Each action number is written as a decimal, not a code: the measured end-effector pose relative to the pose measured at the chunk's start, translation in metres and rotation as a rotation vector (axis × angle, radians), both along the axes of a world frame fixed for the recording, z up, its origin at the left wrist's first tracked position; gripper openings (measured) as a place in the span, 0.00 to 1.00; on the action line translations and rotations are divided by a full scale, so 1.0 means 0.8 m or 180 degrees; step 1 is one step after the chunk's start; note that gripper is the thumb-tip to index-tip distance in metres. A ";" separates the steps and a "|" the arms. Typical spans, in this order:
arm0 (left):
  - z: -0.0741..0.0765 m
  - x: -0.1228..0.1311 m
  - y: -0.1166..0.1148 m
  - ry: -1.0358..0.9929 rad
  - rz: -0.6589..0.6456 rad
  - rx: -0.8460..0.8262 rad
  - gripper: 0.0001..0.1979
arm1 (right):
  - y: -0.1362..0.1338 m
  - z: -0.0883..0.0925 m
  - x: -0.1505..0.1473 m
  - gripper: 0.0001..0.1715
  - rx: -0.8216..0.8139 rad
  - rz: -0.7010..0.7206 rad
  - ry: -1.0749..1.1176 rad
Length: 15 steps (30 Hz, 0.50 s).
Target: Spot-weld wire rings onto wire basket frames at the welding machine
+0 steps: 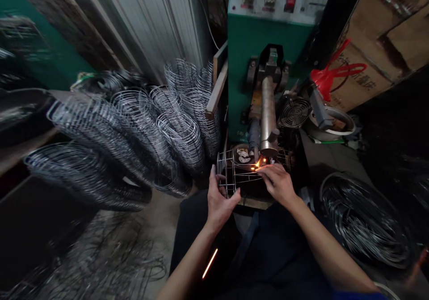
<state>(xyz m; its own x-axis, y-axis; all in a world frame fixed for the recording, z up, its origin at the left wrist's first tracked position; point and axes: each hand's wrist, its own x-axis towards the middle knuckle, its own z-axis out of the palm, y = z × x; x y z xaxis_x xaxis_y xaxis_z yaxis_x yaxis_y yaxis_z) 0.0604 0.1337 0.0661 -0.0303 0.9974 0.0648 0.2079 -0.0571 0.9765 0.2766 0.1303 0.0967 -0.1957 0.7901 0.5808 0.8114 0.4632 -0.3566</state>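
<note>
A small wire cage sits under the cylinder head of a green welding machine. My left hand grips the cage's left side, thumb and fingers wrapped round its wires. On the cage's top right rests my right hand, fingers closed on a wire beside an orange spark. A stray spark streak shows over my lap.
Rows of stacked wire frames fill the left side, with loose wire on the floor below. A coil of wire hoops lies at the right. A fan guard, a red object and cardboard boxes stand behind the machine.
</note>
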 end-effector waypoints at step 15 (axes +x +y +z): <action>0.010 -0.002 0.029 0.0068 -0.0110 0.0147 0.53 | 0.007 0.002 0.022 0.09 -0.0102 -0.0392 -0.0099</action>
